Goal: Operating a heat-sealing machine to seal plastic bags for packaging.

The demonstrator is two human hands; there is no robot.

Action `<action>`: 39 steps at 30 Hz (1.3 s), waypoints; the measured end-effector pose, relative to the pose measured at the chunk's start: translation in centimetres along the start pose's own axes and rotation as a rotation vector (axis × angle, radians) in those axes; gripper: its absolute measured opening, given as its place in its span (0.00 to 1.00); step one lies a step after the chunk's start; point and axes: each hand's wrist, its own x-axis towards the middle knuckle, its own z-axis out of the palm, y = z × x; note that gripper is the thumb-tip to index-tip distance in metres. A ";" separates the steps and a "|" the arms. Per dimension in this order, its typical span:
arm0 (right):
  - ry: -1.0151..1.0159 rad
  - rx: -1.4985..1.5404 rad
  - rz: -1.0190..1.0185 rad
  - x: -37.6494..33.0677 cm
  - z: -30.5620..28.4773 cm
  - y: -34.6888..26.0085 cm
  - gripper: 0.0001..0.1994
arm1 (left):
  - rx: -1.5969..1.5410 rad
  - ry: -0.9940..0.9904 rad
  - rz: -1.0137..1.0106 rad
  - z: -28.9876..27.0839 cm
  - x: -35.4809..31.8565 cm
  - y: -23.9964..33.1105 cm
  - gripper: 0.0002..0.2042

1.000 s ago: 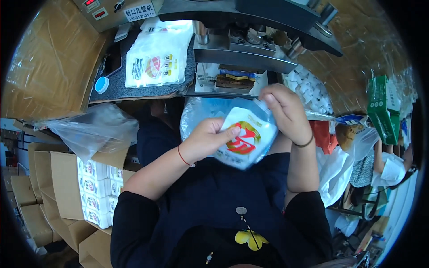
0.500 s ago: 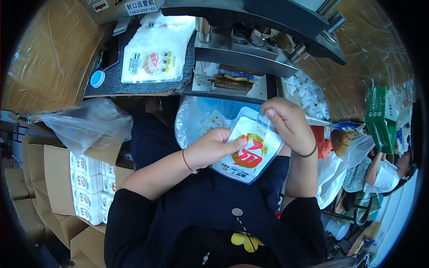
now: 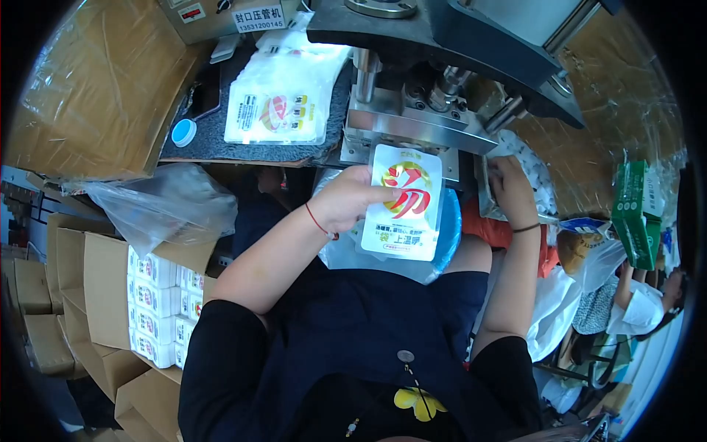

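Observation:
My left hand (image 3: 345, 199) grips a white pouch (image 3: 403, 202) with a red and yellow print by its left edge. The pouch is held upright with its top just under the metal jaw of the sealing machine (image 3: 412, 121). My right hand (image 3: 510, 188) reaches to the right side of the machine, beside a metal part; whether it grips anything I cannot tell. A blue basin (image 3: 448, 236) lined with clear plastic sits in my lap behind the pouch.
A stack of flat white pouches (image 3: 280, 103) lies on a dark mat at the upper left, with a blue cap (image 3: 183, 132) beside it. A cardboard box of small white packs (image 3: 155, 302) stands at left. Green boxes (image 3: 635, 210) and another person (image 3: 633, 302) are at right.
The pouch has moved up from over my lap to the machine's jaw. My right hand let go of the pouch and went to the machine's right side.

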 end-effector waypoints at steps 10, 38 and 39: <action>0.139 0.278 0.141 -2.3 -3.3 -3.6 0.11 | 2.222 0.591 0.707 -8.7 -6.9 3.6 0.26; -0.029 -0.301 0.270 -0.3 -4.1 -4.2 0.16 | 0.097 0.042 0.118 1.6 -0.9 -2.4 0.15; -0.096 -0.311 0.255 -0.5 -3.7 -3.2 0.16 | 0.087 0.020 0.121 1.0 -0.6 -1.7 0.14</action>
